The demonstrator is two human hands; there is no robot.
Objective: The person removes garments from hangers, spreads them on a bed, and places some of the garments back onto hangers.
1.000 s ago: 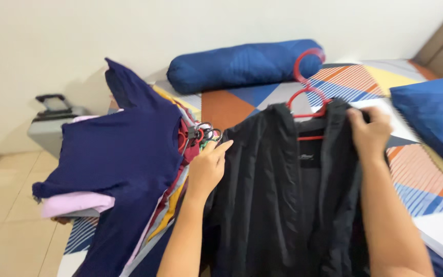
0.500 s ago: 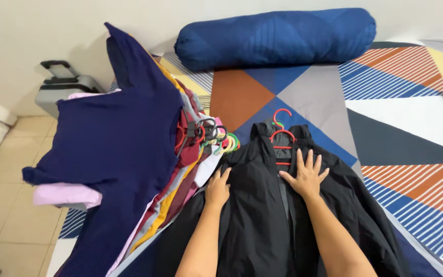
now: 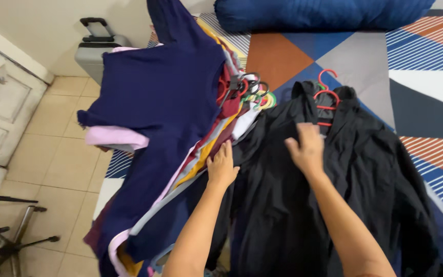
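Bed (image 3: pixel 426 110): 1 mattress under a geometric sheet of orange, grey, white and striped blue panels; it fills the right side of your view and carries everything listed below except the suitcase.
Black jacket (image 3: pixel 303 205): your main item, spread flat on the bed directly in front of you, front open, collar pointing away from you.
Stack of hung clothes (image 3: pixel 170 169): lies just left of the jacket, its edge touching it; layers of maroon, yellow, grey and pink show at the side.
Navy top (image 3: pixel 160 97): uppermost piece of that stack, spread wide.
Bolster (image 3: pixel 324 13): 1 dark blue roll at the far edge of the bed, well apart from your hands.
Suitcase (image 3: pixel 96 48): 1 grey case standing on the tiled floor beside the bed.
Left hand (image 3: pixel 222 165): yours, open and flat, palm down where the jacket's left edge meets the stack; it grips nothing.
Right hand (image 3: pixel 306 147): yours, open, fingers spread, pressed on the jacket's chest just below the collar.
Red hanger (image 3: pixel 326 100): inside the jacket's neck, hook lying on the sheet, just beyond your right fingertips.
Hanger hooks (image 3: pixel 252 90): a cluster of black, red, green and yellow at the top of the stack.
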